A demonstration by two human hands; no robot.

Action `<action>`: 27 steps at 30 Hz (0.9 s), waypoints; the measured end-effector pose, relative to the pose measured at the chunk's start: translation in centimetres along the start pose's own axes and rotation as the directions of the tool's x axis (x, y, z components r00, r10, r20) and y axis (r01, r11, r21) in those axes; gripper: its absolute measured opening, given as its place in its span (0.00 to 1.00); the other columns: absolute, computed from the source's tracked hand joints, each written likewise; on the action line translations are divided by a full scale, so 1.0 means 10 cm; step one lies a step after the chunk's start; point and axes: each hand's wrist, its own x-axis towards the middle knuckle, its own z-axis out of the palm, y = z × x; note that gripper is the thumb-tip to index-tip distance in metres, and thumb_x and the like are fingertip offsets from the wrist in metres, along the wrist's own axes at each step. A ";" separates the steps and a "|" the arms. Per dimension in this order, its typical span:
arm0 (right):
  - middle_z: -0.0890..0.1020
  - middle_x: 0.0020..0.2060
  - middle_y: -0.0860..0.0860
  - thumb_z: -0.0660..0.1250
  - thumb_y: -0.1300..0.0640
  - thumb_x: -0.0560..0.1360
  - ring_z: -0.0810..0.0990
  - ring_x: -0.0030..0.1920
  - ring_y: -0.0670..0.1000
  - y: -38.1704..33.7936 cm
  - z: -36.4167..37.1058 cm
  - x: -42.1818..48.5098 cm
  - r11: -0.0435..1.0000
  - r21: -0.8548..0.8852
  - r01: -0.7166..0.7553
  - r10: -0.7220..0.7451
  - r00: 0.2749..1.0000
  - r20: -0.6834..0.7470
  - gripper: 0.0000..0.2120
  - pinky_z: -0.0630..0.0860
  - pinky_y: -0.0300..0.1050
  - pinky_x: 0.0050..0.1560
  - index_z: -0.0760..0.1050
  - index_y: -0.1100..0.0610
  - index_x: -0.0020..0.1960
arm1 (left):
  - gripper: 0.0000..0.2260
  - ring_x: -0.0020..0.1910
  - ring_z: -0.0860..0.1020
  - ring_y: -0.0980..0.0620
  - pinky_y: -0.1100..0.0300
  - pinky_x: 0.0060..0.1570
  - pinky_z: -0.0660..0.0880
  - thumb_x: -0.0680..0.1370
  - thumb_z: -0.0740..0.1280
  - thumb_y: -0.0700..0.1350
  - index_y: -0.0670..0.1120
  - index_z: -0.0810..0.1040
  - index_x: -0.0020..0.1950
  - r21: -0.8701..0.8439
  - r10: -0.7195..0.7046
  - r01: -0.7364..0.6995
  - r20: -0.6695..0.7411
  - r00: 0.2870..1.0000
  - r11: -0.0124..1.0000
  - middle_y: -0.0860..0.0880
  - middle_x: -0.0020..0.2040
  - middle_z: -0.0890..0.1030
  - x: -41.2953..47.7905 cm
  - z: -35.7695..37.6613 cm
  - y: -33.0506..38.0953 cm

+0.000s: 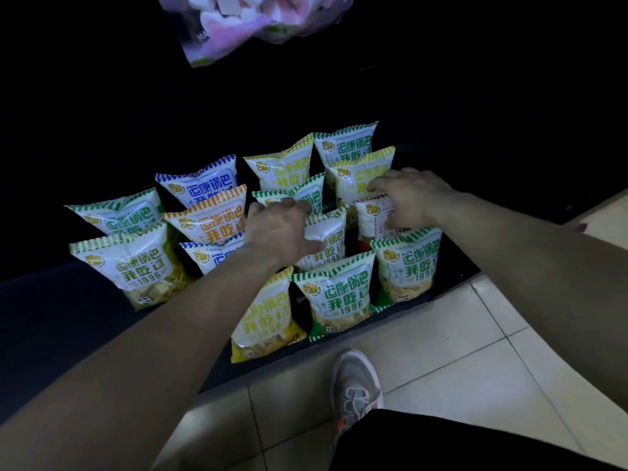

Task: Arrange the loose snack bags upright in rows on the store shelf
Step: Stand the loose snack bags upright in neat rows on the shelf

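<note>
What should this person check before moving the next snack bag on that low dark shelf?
1. Left hand grips the middle white plastic bag with green lettering: ok.
2. Right hand grips the red-trimmed white bag: ok.
3. Front-row yellow-trimmed bag upright: not ok, it is tilted.
4. Front-row green-trimmed bag upright: ok.
5. Free room at the back of the dark shelf: cannot tell, too dark.
6. Grey sneaker apart from the shelf edge: ok.

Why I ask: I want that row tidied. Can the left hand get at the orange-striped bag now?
Probably yes: the left hand is beside the orange-striped bag, whose top stands uncovered with nothing between them.
</note>
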 end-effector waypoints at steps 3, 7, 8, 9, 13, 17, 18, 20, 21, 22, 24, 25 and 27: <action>0.70 0.70 0.50 0.77 0.48 0.68 0.68 0.66 0.56 0.00 0.09 0.14 1.000 0.026 0.008 -0.007 1.000 -0.004 0.38 0.68 0.50 0.59 0.64 0.45 0.74 | 0.39 0.62 0.75 0.44 0.45 0.62 0.65 0.69 0.68 0.70 0.52 0.66 0.73 -0.029 0.009 -0.007 0.063 0.998 1.000 0.48 0.67 0.72 0.13 0.06 0.06; 0.72 0.69 0.49 0.74 0.52 0.70 0.69 0.66 0.55 0.00 0.17 0.18 1.000 0.006 0.009 -0.009 1.000 -0.014 0.32 0.68 0.52 0.60 0.67 0.43 0.71 | 0.40 0.59 0.76 0.44 0.49 0.50 0.75 0.67 0.72 0.68 0.50 0.68 0.72 -0.076 0.015 -0.007 0.105 0.994 0.997 0.48 0.64 0.71 0.22 0.09 0.11; 0.73 0.68 0.49 0.74 0.52 0.70 0.69 0.65 0.55 0.00 0.18 0.18 1.000 -0.003 0.008 -0.008 1.000 -0.023 0.31 0.67 0.52 0.59 0.68 0.43 0.70 | 0.39 0.58 0.77 0.45 0.50 0.47 0.76 0.66 0.73 0.68 0.51 0.69 0.71 -0.110 0.006 0.004 0.093 0.996 0.994 0.49 0.63 0.72 0.23 0.08 0.10; 0.74 0.67 0.48 0.74 0.51 0.70 0.69 0.65 0.55 -0.01 0.18 0.17 1.000 -0.016 0.005 -0.006 0.999 -0.033 0.30 0.66 0.52 0.59 0.68 0.43 0.69 | 0.38 0.57 0.77 0.45 0.51 0.45 0.76 0.66 0.73 0.67 0.51 0.70 0.70 -0.133 -0.001 0.011 0.079 0.997 0.991 0.49 0.62 0.73 0.24 0.08 0.10; 0.74 0.65 0.48 0.74 0.51 0.71 0.69 0.64 0.54 -0.05 0.19 0.15 0.998 -0.061 -0.028 0.025 0.998 -0.059 0.28 0.65 0.52 0.60 0.69 0.43 0.68 | 0.37 0.58 0.78 0.45 0.53 0.44 0.75 0.66 0.74 0.67 0.53 0.71 0.70 -0.143 -0.014 0.014 0.002 1.000 0.990 0.50 0.62 0.75 0.26 0.12 0.17; 0.73 0.65 0.49 0.73 0.54 0.71 0.69 0.64 0.54 -0.08 0.20 0.13 0.996 -0.060 -0.059 0.056 0.997 -0.051 0.28 0.65 0.52 0.60 0.68 0.44 0.68 | 0.35 0.56 0.78 0.44 0.52 0.44 0.76 0.65 0.74 0.66 0.53 0.73 0.68 -0.161 -0.017 0.011 -0.039 0.999 0.987 0.50 0.61 0.76 0.28 0.14 0.21; 0.73 0.65 0.49 0.73 0.55 0.71 0.69 0.65 0.54 -0.08 0.20 0.13 0.996 -0.054 -0.064 0.062 0.997 -0.046 0.29 0.65 0.52 0.61 0.67 0.44 0.69 | 0.34 0.56 0.79 0.44 0.52 0.44 0.76 0.66 0.74 0.66 0.53 0.73 0.67 -0.159 -0.016 0.009 -0.038 0.999 0.987 0.50 0.61 0.76 0.28 0.15 0.21; 0.72 0.66 0.49 0.73 0.56 0.71 0.69 0.65 0.54 -0.09 0.19 0.14 0.997 -0.029 -0.066 0.066 0.998 -0.024 0.30 0.65 0.51 0.61 0.67 0.45 0.69 | 0.33 0.56 0.78 0.43 0.51 0.44 0.75 0.67 0.74 0.65 0.52 0.73 0.67 -0.151 -0.009 0.005 -0.026 1.000 0.989 0.49 0.60 0.76 0.27 0.16 0.23; 0.72 0.66 0.50 0.73 0.57 0.70 0.69 0.65 0.54 -0.09 0.18 0.15 0.998 -0.012 -0.063 0.063 0.998 -0.003 0.31 0.65 0.51 0.61 0.67 0.45 0.70 | 0.33 0.56 0.78 0.43 0.51 0.44 0.75 0.67 0.74 0.65 0.52 0.72 0.68 -0.151 -0.008 0.005 -0.017 1.000 0.988 0.49 0.61 0.75 0.26 0.16 0.24; 0.72 0.67 0.50 0.74 0.56 0.70 0.69 0.65 0.55 -0.08 0.16 0.16 0.998 0.013 -0.060 0.059 0.998 0.022 0.31 0.66 0.50 0.60 0.67 0.45 0.70 | 0.34 0.58 0.78 0.44 0.51 0.45 0.74 0.68 0.74 0.65 0.53 0.70 0.69 -0.153 -0.009 0.007 -0.010 1.000 0.988 0.49 0.62 0.75 0.25 0.16 0.24; 0.71 0.69 0.50 0.74 0.53 0.70 0.67 0.66 0.55 -0.03 0.12 0.19 0.992 0.111 -0.066 0.060 0.996 0.060 0.33 0.67 0.50 0.59 0.66 0.45 0.72 | 0.36 0.61 0.75 0.44 0.50 0.48 0.74 0.67 0.73 0.66 0.53 0.68 0.71 -0.146 -0.002 0.000 -0.017 1.000 0.989 0.50 0.64 0.75 0.23 0.14 0.22; 0.70 0.70 0.50 0.73 0.51 0.70 0.66 0.68 0.55 -0.01 0.09 0.21 0.981 0.178 -0.075 0.066 0.996 0.057 0.33 0.68 0.49 0.59 0.66 0.45 0.73 | 0.37 0.63 0.74 0.44 0.50 0.51 0.74 0.67 0.72 0.67 0.54 0.67 0.72 -0.142 0.006 -0.011 -0.032 0.999 0.990 0.50 0.65 0.75 0.22 0.12 0.20; 0.69 0.71 0.51 0.71 0.48 0.71 0.66 0.69 0.56 0.03 0.04 0.26 0.955 0.287 -0.072 0.080 0.997 -0.017 0.32 0.68 0.49 0.60 0.66 0.46 0.73 | 0.36 0.63 0.74 0.45 0.49 0.54 0.76 0.67 0.70 0.70 0.55 0.68 0.71 -0.163 0.000 -0.014 -0.084 0.996 0.987 0.50 0.65 0.76 0.21 0.05 0.09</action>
